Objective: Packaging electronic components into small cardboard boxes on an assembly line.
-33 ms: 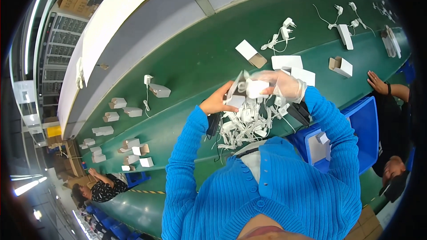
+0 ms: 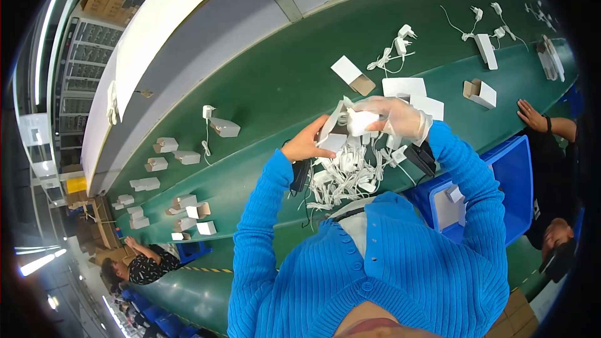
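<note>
My left hand [image 2: 305, 140] grips a small open white box [image 2: 333, 143] from its left side, with the thumb along the near edge. In my right hand [image 2: 404, 117], which wears a thin translucent glove, is a white power adapter [image 2: 362, 124]. The adapter is at the box's open end, with part of its pale cord looped beside it; how far it sits inside I cannot tell. Just below both hands lies a tangled pile of white adapters and cords [image 2: 346, 178] on the green table.
White open boxes [image 2: 413, 88] lie beyond my right hand. A blue bin [image 2: 521, 175] stands at my right, beside a co-worker's hand [image 2: 531, 116]. Several boxes [image 2: 188, 158] lie along the green table [image 2: 269, 81] to the left, where another person [image 2: 147, 266] sits.
My right hand and the adapter have shifted very slightly at the box opening. My left hand keeps its grip on the box.
</note>
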Demonstrator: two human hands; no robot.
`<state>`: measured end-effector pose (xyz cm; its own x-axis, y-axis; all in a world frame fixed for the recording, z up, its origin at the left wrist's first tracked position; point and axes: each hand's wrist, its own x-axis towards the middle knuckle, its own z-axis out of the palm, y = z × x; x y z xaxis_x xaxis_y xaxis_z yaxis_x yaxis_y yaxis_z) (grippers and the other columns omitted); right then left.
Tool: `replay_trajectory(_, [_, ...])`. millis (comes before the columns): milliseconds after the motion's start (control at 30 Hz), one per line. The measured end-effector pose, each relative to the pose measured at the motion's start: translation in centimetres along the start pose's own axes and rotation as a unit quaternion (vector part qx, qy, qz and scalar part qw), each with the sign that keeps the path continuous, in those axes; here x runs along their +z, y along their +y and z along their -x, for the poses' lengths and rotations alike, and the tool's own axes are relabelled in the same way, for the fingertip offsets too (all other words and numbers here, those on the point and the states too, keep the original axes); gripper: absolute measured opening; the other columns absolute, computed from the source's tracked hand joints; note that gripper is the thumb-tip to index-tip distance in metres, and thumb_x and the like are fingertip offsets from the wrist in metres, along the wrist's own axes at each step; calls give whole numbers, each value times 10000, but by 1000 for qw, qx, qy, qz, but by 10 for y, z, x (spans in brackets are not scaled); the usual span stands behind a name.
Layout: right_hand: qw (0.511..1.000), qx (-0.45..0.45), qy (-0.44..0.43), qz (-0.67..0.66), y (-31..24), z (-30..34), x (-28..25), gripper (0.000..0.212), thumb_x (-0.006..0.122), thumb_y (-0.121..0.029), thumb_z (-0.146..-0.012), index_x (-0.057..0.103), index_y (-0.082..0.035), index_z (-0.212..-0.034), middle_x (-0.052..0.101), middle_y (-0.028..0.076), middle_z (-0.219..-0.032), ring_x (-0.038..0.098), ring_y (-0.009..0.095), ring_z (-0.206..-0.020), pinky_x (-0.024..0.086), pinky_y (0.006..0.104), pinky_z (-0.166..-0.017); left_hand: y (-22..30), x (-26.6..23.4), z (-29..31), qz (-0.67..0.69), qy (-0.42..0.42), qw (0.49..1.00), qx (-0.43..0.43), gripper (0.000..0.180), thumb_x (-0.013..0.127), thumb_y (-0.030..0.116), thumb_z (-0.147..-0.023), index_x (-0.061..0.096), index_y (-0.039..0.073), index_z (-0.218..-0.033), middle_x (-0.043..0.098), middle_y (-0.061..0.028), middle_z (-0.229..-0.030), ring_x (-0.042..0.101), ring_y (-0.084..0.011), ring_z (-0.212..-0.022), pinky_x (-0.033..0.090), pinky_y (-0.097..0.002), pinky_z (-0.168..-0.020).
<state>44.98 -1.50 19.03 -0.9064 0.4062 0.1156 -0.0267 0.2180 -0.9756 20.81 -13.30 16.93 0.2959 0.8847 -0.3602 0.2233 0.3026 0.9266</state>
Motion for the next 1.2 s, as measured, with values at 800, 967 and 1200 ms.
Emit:
replay_trajectory(800, [916,-173,137,336,10,-66,53,338,652,-30,-690,619,-68,-1024,599,130,-1056,578,286,-989,475,343,-851,-54,-66,23,-126,350,927,47,899,843,139,-529,357,48,-1280,482,-127,-1206,440,-260,-1168,337,-374,-1008])
replay_trajectory(967, [938,-11,139,316,44,-62,51,312,662,-29,-734,606,-84,-1036,584,111,-1085,568,305,-999,476,349,-825,-124,-103,24,-200,472,859,2,948,831,126,-531,316,58,-1323,442,-147,-1279,430,-279,-1184,342,-388,-1006])
replay_trajectory(1200, [964,88,162,191,67,4,22,224,542,26,-793,597,-42,-999,572,156,-1098,576,293,-998,456,319,-861,-99,-223,191,12,509,860,-23,143,613,105,-775,659,23,-883,663,-85,-693,632,-141,-667,510,-284,-635])
